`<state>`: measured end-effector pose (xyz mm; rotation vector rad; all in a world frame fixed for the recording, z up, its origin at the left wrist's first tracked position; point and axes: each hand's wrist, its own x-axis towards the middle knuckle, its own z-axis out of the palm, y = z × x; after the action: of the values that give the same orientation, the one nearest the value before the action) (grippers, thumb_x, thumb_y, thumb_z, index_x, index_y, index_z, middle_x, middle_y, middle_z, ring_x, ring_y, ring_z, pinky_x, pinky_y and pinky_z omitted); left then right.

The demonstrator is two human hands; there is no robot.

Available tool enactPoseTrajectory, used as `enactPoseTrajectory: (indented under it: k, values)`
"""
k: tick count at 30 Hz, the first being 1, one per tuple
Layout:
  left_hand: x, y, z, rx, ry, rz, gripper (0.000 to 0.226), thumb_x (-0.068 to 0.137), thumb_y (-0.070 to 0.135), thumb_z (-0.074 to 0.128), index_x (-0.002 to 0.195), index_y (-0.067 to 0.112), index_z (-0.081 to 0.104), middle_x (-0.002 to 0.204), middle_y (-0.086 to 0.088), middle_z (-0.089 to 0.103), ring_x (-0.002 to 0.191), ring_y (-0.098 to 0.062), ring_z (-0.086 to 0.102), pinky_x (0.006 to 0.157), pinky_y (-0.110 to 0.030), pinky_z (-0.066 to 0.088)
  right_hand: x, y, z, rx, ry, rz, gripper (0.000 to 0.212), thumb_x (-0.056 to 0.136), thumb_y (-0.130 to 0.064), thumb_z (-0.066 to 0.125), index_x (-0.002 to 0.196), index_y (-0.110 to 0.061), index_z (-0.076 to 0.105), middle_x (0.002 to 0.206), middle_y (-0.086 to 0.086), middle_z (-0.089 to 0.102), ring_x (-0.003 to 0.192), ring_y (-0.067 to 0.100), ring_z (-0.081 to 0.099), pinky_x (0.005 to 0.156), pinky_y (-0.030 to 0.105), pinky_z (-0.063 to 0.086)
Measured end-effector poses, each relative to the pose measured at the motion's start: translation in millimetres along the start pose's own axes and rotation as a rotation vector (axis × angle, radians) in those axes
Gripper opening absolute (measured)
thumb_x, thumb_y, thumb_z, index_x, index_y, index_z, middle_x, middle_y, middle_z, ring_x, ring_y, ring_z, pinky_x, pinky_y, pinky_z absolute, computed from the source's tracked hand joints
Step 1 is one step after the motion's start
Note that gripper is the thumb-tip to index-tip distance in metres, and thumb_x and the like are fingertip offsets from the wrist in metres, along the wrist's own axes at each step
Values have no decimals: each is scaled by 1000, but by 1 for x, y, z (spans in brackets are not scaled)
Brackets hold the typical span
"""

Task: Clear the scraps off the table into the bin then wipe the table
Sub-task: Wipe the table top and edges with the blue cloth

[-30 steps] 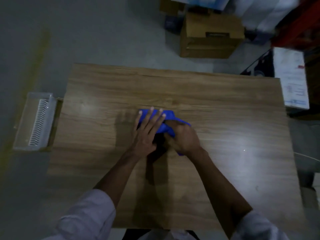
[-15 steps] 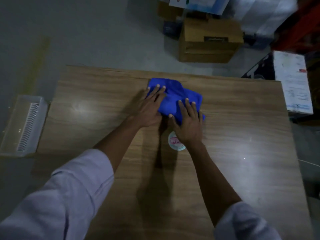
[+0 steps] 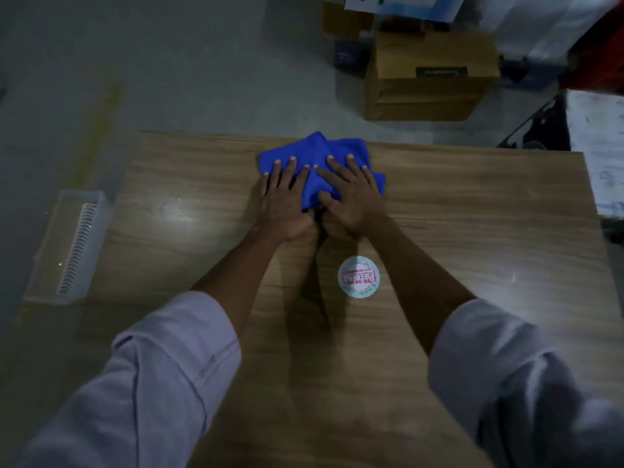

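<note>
Since wiping likely calls for even pressure, the left hand (image 3: 283,204) and right hand (image 3: 354,201) lie flat, fingers straight and spread, pressing the bunched bright-blue cloth (image 3: 314,150) onto the wood-grain surface (image 3: 472,231) near its far edge.

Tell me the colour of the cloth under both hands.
Bright blue. The cloth shows best in the head view, at the table's far edge.

We've one cam only: head-worn, facing fwd & steeply down, close over the wooden table (image 3: 472,231). Frame reaches past table's far edge to a cardboard box (image 3: 429,82).
</note>
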<state>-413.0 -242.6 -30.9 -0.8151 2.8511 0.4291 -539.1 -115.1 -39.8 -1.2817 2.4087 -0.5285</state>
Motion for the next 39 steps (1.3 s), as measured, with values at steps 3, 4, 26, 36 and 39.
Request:
enactPoseTrajectory:
  k: [3,4,26,36,39]
  values:
    - [-24,10,1,9,-53,-22,78,98,43,53,162,24,11,171,-4,0,157,-32,-4,126,-48,-1,-14,24,-11,-32,-60,-147,65,93,-62,35,155,-42,37,166,-11,27,158,21,9,126,43,5]
    - [-32,16,3,16,-63,-12,77,99,39,52,162,24,11,171,-4,0,157,-32,-4,126,-48,0,-22,28,-11,-32,-63,-148,65,93,-62,34,155,-42,37,166,-12,28,158,20,9,125,43,5]
    - [-117,-5,-18,92,-128,224,78,95,16,55,161,19,15,170,-3,9,156,-29,7,125,-45,13,-126,-68,18,-100,145,88,46,102,-29,50,147,-19,53,160,7,41,154,33,25,124,57,16]
    - [-222,2,15,89,-218,146,77,101,28,47,162,25,0,170,2,-8,156,-32,-10,125,-44,1,-228,-94,72,73,69,180,62,99,-49,29,153,-22,43,163,2,32,156,26,12,127,45,2]
    - [-264,0,24,95,-259,156,76,101,28,45,162,23,0,170,0,-9,156,-34,-11,127,-46,-1,-270,-106,85,82,43,176,54,98,-27,58,151,-22,47,162,4,36,154,27,14,127,49,7]
